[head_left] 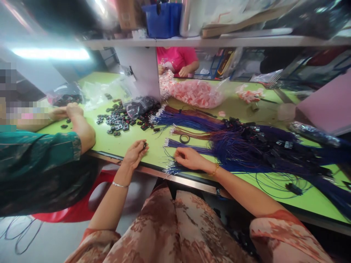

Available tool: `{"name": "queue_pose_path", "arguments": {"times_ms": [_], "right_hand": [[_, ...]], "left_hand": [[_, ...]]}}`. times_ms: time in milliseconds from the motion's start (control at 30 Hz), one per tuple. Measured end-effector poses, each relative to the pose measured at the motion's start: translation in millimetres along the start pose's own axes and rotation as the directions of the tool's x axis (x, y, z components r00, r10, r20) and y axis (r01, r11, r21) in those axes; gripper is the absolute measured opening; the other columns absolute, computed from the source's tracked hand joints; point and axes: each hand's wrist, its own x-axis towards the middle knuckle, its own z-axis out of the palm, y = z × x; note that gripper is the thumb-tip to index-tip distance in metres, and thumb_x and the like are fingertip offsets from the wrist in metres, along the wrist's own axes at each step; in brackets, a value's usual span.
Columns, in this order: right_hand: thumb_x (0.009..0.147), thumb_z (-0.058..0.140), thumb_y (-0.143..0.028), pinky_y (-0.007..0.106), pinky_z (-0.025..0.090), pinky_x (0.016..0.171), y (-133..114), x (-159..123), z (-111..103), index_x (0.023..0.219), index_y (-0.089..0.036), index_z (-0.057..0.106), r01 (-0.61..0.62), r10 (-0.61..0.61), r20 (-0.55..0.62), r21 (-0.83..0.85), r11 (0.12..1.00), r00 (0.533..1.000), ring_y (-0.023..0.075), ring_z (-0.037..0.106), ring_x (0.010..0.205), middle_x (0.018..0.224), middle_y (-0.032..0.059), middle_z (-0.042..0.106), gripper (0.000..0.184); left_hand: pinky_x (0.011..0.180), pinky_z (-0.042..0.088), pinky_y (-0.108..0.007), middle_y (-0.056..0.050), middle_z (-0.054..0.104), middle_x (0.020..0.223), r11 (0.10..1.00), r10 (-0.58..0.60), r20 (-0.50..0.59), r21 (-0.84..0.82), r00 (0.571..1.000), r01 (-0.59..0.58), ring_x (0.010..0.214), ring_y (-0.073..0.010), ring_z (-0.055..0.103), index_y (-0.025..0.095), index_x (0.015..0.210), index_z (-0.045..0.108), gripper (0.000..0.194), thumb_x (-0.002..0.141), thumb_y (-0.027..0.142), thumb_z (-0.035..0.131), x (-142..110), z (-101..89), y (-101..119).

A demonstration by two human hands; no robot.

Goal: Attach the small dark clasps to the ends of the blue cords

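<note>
My left hand is at the front edge of the table, palm up, with its fingers closed on a small black connector. To the right, my right hand rests over the ends of blue wires, fingers curled in a pinch. Whatever is between those fingers is too small or hidden to make out. Silvery terminals tip the wire ends beside and below this hand. Just behind it lies a roll of black tape. A pile of loose black connectors spreads beyond my left hand.
A co-worker in a green sleeve sits close at the left, hands on the table. Opposite is a person in a pink shirt. A bag of pink pieces lies behind the wires. Overhead runs a shelf with a blue bin.
</note>
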Motion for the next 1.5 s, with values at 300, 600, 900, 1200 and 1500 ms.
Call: {"name": "queue_pose_path", "arguments": {"times_ms": [300, 600, 900, 1200, 1500], "right_hand": [[0.074, 0.051, -0.015, 0.02, 0.035, 0.057, -10.6, 21.0, 8.4, 0.076, -0.016, 0.058, 0.01, -0.006, -0.022, 0.201, 0.98, 1.0, 0.0082, 0.045, 0.057, 0.065, -0.0038, 0.056, 0.007], [0.075, 0.054, -0.023, 0.021, 0.037, 0.057, 3.6, 6.2, -1.6, 0.076, -0.015, 0.059, -0.044, 0.059, -0.046, 0.269, 0.962, 0.997, 0.0089, 0.046, 0.058, 0.065, -0.0025, 0.056, 0.009], [0.076, 0.056, -0.03, 0.02, 0.033, 0.052, 7.6, 1.7, -1.6, 0.077, -0.014, 0.058, -0.09, 0.133, -0.082, 0.396, 0.914, 0.988, 0.0076, 0.041, 0.054, 0.061, -0.0042, 0.052, 0.016], [0.078, 0.054, -0.024, 0.02, 0.032, 0.053, -0.3, -3.7, 1.7, 0.073, -0.015, 0.058, -0.005, 0.05, -0.176, 0.248, 0.969, 0.983, 0.008, 0.042, 0.054, 0.059, -0.0038, 0.052, 0.011], [0.079, 0.052, -0.02, 0.02, 0.028, 0.054, -3.3, -6.2, 5.2, 0.07, -0.015, 0.056, 0.017, -0.003, -0.22, 0.06, 0.998, 0.976, 0.0078, 0.042, 0.055, 0.06, -0.0027, 0.055, 0.011]], "left_hand": [[0.037, 0.029, -0.01, -0.004, 0.068, 0.083, 0.973, -0.119, 0.195, -0.17, 0.974, 0.153, 0.045, 0.0005, 0.043, 0.014, 0.102, 0.066, 0.032, 0.071, 0.018, 0.074, -36.2, 32.8, -9.0], [0.067, 0.053, -0.021, -0.006, 0.069, 0.095, 0.946, -0.112, 0.28, -0.265, 0.953, 0.189, 0.074, -0.0112, 0.065, 0.015, 0.087, 0.063, 0.016, 0.077, 0.025, 0.07, -46.1, 47.9, -23.1], [0.08, 0.051, -0.022, -0.005, 0.069, 0.102, 0.98, -0.093, 0.262, -0.149, 0.961, 0.135, 0.083, -0.0092, 0.064, 0.016, 0.1, 0.066, 0.036, 0.065, 0.015, 0.078, -46.8, 56.5, -33.5], [0.076, 0.053, -0.023, -0.002, 0.067, 0.09, 0.958, -0.171, 0.311, -0.17, 0.935, 0.231, 0.077, -0.0094, 0.063, 0.017, 0.1, 0.067, 0.036, 0.065, 0.014, 0.078, -47.9, 64.3, -38.5], [0.08, 0.051, -0.022, -0.002, 0.067, 0.091, 0.955, -0.152, 0.367, -0.185, 0.918, 0.232, 0.081, -0.0092, 0.063, 0.018, 0.103, 0.066, 0.036, 0.068, 0.015, 0.075, -48.4, 65.3, -40.0]]}}
